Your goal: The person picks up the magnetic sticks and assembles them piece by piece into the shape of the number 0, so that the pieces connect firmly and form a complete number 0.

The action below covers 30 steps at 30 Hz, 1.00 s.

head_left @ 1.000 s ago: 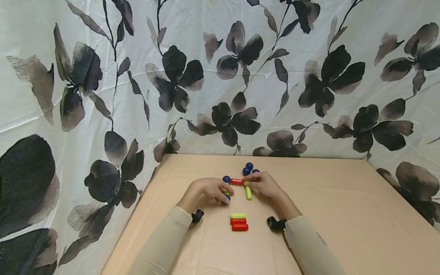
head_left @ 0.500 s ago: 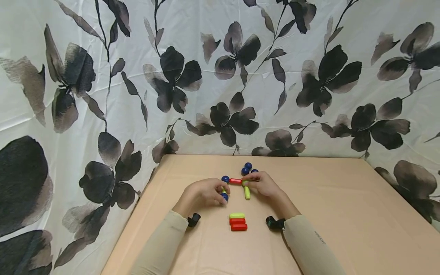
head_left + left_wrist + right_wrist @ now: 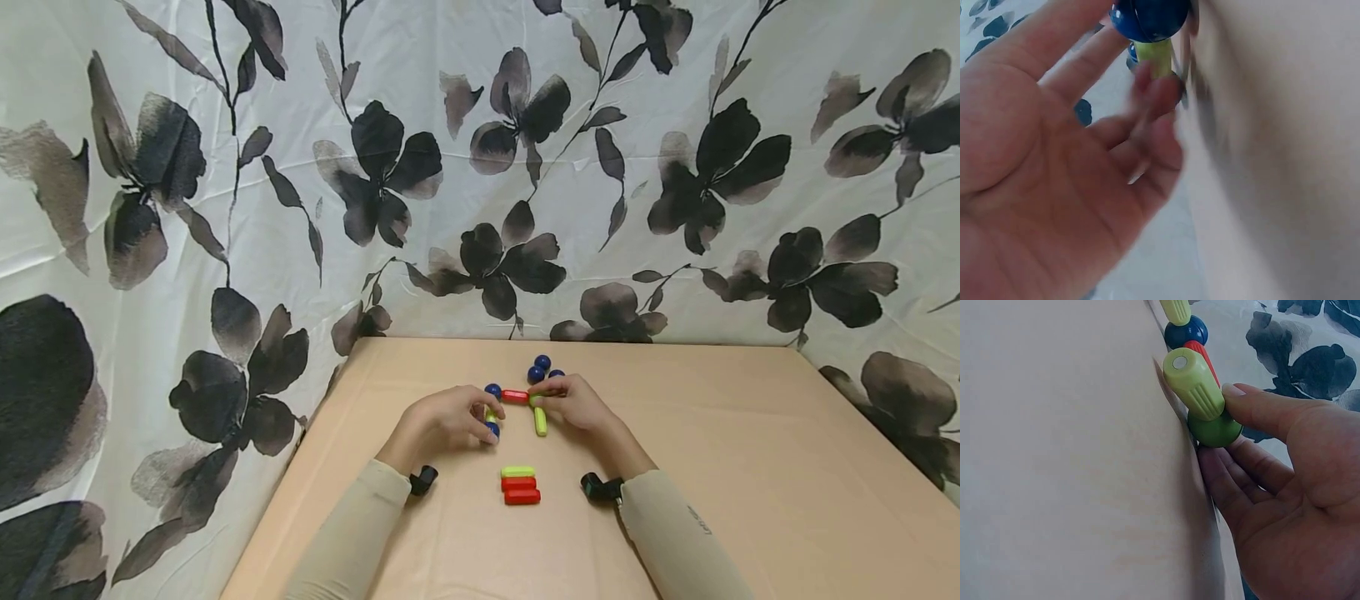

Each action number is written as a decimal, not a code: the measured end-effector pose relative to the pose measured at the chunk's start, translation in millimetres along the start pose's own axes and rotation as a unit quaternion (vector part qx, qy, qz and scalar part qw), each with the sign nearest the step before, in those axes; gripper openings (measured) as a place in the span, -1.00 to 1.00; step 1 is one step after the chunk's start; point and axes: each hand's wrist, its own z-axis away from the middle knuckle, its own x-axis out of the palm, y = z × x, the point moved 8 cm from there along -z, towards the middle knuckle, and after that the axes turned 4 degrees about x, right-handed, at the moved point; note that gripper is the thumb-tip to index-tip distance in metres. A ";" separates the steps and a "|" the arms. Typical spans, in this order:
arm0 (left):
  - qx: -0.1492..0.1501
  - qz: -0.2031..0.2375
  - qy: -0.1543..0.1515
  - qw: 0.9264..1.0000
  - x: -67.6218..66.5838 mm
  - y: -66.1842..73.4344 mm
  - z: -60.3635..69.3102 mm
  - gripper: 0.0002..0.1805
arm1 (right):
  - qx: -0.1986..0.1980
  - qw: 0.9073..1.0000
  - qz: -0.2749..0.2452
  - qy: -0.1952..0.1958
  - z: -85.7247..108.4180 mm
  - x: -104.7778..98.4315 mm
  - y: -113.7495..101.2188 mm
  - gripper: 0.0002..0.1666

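A chain of magnetic balls and rods lies on the table between both hands. My left hand grips its near left end at a blue ball, with a yellow-green rod running on from it. Fingers partly cover that rod. At the far left corner another blue ball meets a red rod. That rod leads to a green ball, which my right hand pinches between thumb and fingers. From the green ball a second yellow-green rod points towards me.
Several loose blue balls sit just beyond the right hand. Nearer to me, a yellow-green rod and two red rods lie side by side on the table. A floral cloth hangs behind the table.
My left hand has shifted slightly left, and its fingers have moved a little on the left end of the chain. The right hand stays on the green ball.
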 end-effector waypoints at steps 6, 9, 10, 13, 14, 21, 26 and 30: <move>0.041 0.047 0.149 0.987 -20.8 -14.5 -14.3 -0.76 | 0.004 1.000 -0.006 0.001 0.4 -0.5 0.7 -0.77; 0.045 0.074 0.177 0.980 -22.4 -26.9 -20.4 -0.71 | 0.008 1.000 -0.012 0.000 1.0 -0.3 0.8 -0.77; 0.045 0.082 0.179 0.979 -22.1 -30.0 -22.1 -0.69 | 0.006 1.000 -0.014 -0.001 1.1 -0.1 0.7 -0.77; 0.040 0.108 0.187 0.976 -20.2 -38.9 -26.8 -0.71 | 0.002 1.000 -0.016 0.000 0.8 -0.2 0.1 -0.77; 0.036 0.116 0.191 0.974 -19.7 -41.7 -28.0 -0.73 | 0.000 1.000 -0.015 0.001 0.5 -0.3 -0.1 -0.77; 0.028 0.155 0.220 0.963 -18.0 -51.1 -28.6 -0.78 | 0.014 1.000 -0.013 0.010 -1.2 -3.3 0.1 -0.68; 0.031 0.161 0.222 0.961 -16.7 -53.2 -28.6 -0.77 | 0.050 0.996 -0.017 0.072 3.3 -17.9 1.8 -0.68; 0.038 0.165 0.222 0.960 -14.8 -54.2 -29.4 -0.75 | 0.048 0.987 -0.021 0.149 9.3 -34.6 0.8 -0.73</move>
